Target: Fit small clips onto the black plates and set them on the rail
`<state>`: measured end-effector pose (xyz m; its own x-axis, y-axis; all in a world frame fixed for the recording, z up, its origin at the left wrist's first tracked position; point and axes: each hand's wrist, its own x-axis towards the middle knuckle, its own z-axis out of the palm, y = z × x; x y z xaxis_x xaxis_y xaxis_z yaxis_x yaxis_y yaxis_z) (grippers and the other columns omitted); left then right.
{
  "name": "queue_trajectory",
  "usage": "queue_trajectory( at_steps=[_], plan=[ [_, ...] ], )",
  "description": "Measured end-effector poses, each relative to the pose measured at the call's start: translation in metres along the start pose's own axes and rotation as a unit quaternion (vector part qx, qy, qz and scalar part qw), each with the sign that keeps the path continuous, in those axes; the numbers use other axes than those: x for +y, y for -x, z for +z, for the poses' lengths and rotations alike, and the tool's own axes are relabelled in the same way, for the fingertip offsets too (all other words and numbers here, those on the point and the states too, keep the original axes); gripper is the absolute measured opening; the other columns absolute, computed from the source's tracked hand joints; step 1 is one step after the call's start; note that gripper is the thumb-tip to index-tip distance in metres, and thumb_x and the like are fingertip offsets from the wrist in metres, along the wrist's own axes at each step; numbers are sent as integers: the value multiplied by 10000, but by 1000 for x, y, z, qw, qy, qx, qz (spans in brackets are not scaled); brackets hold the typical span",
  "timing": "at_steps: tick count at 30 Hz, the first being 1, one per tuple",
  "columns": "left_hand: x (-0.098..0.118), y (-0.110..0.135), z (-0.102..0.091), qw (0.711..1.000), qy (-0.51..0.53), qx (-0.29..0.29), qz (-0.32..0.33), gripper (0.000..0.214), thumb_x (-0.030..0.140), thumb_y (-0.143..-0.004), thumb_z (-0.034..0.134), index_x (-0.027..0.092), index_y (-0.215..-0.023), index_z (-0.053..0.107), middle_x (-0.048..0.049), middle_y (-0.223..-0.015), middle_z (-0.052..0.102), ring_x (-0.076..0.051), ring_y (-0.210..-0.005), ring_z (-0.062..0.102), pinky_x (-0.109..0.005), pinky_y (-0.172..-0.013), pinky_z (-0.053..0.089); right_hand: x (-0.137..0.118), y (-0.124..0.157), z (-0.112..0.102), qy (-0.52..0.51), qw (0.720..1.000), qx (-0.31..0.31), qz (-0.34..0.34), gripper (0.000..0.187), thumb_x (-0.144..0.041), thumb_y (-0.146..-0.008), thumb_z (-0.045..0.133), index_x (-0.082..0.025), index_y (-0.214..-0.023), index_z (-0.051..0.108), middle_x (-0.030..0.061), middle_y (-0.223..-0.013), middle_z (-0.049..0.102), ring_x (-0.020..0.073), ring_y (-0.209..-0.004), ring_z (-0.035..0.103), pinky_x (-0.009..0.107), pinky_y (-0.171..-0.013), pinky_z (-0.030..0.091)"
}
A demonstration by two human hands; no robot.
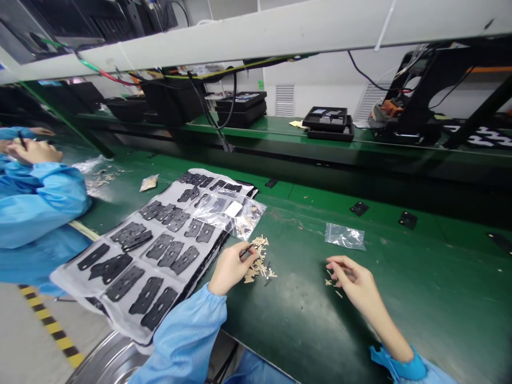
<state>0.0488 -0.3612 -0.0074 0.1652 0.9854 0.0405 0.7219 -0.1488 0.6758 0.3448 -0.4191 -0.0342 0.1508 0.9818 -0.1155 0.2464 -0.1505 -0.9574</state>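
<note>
My left hand (232,268) is closed in a pinch on a small dark strip (246,250). It is at the left edge of a loose pile of small tan pieces (261,261), with a few dark slivers among them. Farther right, my right hand (355,281) hovers low over the table with its fingers curled and the thumb near the index fingertip. Whatever those fingertips hold, if anything, is too small to make out. A few tan pieces (338,294) lie scattered just under them.
Left of the pile, a grey padded sheet (138,218) carries rows of flat black parts, with a clear plastic bag (244,226) over its edge. A small clear bag (344,236) lies on the green table (296,330). A co-worker's blue sleeve (44,202) is at far left.
</note>
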Motion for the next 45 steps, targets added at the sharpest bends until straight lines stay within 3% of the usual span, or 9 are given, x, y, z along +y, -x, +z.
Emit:
queue_trajectory(
  at_steps=[3,7,13,20,24,27,32,37,45],
  plan=[
    [25,1,5,994,80,-67,38,155,307,-774,570,170,-756,639,1,-697,639,-96,-518,453,-206,-511,353,-19,7,13,-56,997,-51,-13,280,-410,-771,613,-156,-889,635,84,-833,642,154,-625,591,253,-490,516],
    [65,-3,23,962,172,-201,68,174,297,-707,659,149,-797,646,-5,-697,645,-73,-487,402,-195,-469,314,-40,15,26,-170,978,-122,-23,235,-350,-761,652,-160,-899,650,68,-851,634,173,-734,614,267,-562,547],
    [102,-20,45,917,253,-292,96,217,284,-675,697,150,-823,613,13,-663,628,-64,-495,409,-189,-474,299,-38,16,11,-238,965,-113,4,175,-282,-730,707,-139,-815,656,38,-740,653,128,-621,626,240,-577,538],
    [121,-35,70,897,342,-270,71,263,329,-681,706,133,-831,618,-16,-689,635,-95,-572,520,-208,-545,391,-31,18,-10,-266,960,-85,-7,212,-262,-737,708,-148,-899,633,27,-707,654,125,-619,627,259,-626,531],
    [123,-29,89,912,363,-190,30,229,359,-801,576,134,-773,611,-8,-672,607,-63,-498,451,-191,-493,371,-26,17,-10,-283,959,13,-5,227,-290,-736,705,-161,-906,628,14,-709,638,119,-612,622,242,-606,530],
    [120,-21,98,916,349,-198,14,217,351,-782,603,136,-761,622,13,-616,564,-63,-492,438,-186,-483,361,-22,17,-5,-297,953,61,-1,225,-305,-727,710,-167,-884,628,15,-731,631,112,-612,611,221,-572,522],
    [115,-15,101,922,333,-197,22,188,323,-781,598,142,-737,628,4,-645,591,-93,-566,504,-203,-553,397,-22,20,2,-272,961,45,8,218,-334,-736,690,-170,-865,625,3,-697,605,107,-570,588,228,-551,527],
    [115,-16,97,933,287,-208,58,148,266,-758,599,138,-688,626,-1,-644,591,-105,-585,502,-214,-563,394,-25,20,-3,-207,978,13,-6,205,-368,-762,649,-173,-827,646,41,-827,597,158,-742,597,269,-613,561],
    [115,-14,99,917,323,-231,26,155,282,-758,605,133,-724,622,-27,-700,639,-131,-647,561,-238,-642,447,-23,19,-5,-202,978,49,-4,220,-347,-766,654,-188,-912,615,1,-712,592,127,-581,609,274,-603,533]
  ],
)
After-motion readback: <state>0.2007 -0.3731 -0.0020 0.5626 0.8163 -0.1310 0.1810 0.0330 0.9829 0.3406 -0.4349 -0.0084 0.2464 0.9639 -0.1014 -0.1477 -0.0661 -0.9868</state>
